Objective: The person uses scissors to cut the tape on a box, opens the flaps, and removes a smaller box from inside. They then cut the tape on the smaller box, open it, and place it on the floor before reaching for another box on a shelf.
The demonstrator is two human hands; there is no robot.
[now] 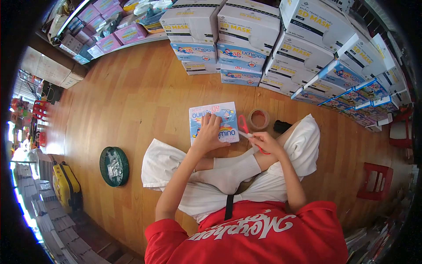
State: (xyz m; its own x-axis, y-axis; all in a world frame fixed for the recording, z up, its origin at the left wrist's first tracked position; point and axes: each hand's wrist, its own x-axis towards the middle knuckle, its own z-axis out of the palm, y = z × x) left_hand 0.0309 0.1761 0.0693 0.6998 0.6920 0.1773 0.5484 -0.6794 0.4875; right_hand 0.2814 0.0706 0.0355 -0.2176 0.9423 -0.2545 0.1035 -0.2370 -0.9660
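Note:
A small light-blue and white carton (227, 115) with "Umino" printing lies on the wooden floor in front of my crossed legs. My left hand (208, 133) rests on top of it, fingers laid over the printed face and thumb spread toward the near edge. Just right of the carton, my right hand (265, 143) is closed on a pair of scissors (242, 122) with red handles. One red handle points away from me, and another red part shows below my fingers. The blades are partly hidden, close to the carton's right edge.
A roll of brown tape (258, 119) and a black item (281, 126) lie right of the scissors. A green basket (103, 167) holding silvery packets stands left. Stacked mask cartons (248, 26) line the back and right. A yellow case (66, 185) and red stool (374, 181) stand farther out.

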